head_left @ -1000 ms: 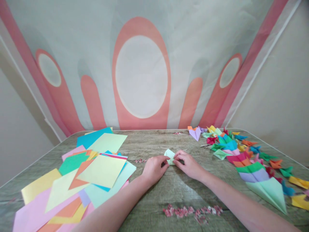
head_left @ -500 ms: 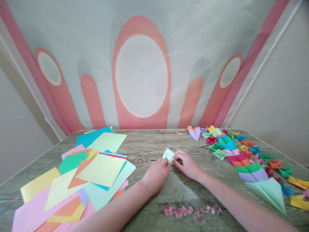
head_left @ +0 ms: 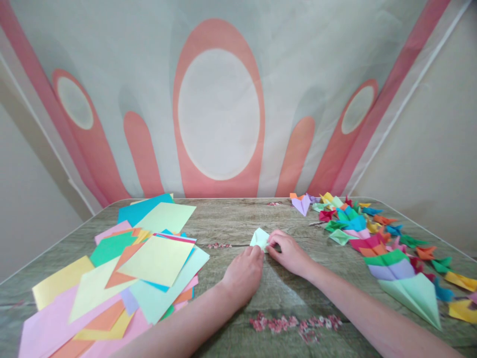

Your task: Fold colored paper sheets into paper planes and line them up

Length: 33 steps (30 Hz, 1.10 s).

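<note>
A small pale green folded paper [head_left: 260,237] lies on the wooden-look table between my two hands, partly covered by their fingers. My left hand [head_left: 244,271] is at its near left side, fingers bent together and pressed on its lower edge. From the right, my right hand [head_left: 286,251] pinches the paper's right edge between thumb and fingers. Which exact fold lies under the fingertips is hidden.
On the left is a loose pile of coloured paper sheets [head_left: 158,261]. Along the right side lie folded paper planes [head_left: 413,296] and several small folded paper figures [head_left: 425,252]. A printed backdrop [head_left: 219,114] stands behind the table [head_left: 227,214].
My left hand has shifted slightly down along the paper, showing a little more of its left part. My right hand keeps its pinch, almost unmoved.
</note>
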Motion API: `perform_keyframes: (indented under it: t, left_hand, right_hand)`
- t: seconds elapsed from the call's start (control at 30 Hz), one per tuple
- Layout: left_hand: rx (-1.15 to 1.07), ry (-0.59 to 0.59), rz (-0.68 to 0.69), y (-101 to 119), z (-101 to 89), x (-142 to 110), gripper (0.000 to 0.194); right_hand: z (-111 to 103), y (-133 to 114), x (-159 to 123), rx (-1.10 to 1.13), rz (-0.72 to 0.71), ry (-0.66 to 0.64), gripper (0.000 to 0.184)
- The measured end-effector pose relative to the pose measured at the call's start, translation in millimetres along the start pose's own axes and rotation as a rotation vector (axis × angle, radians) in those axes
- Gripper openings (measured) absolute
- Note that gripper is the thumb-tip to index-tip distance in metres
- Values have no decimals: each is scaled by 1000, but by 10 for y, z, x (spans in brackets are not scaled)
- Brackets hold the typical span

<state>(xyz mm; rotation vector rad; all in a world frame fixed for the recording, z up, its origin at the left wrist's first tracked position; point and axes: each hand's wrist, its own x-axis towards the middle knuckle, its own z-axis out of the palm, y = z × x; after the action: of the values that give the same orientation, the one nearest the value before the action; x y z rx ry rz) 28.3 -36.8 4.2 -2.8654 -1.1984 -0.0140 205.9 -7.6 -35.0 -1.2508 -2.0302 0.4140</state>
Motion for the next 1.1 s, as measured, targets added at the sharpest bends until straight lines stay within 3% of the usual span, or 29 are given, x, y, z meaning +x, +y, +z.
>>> perform_keyframes:
  t: [0.13,0.67,0.93,1.1]
  left_hand:
    - [25,0,-56,40,28,-12,34]
    - [79,15,-26,50,26,13,28]
    - [80,44,139,-54,57,18,37]
    - [58,42,169,-101,52,20,40]
  right_hand:
    - [12,23,-1,-5,3,-5,14]
    - [39,44,5,1,0,-3,14]
    - [44,53,-1,4,6,4,14]
    - [37,19,-15,-4,17,37,7]
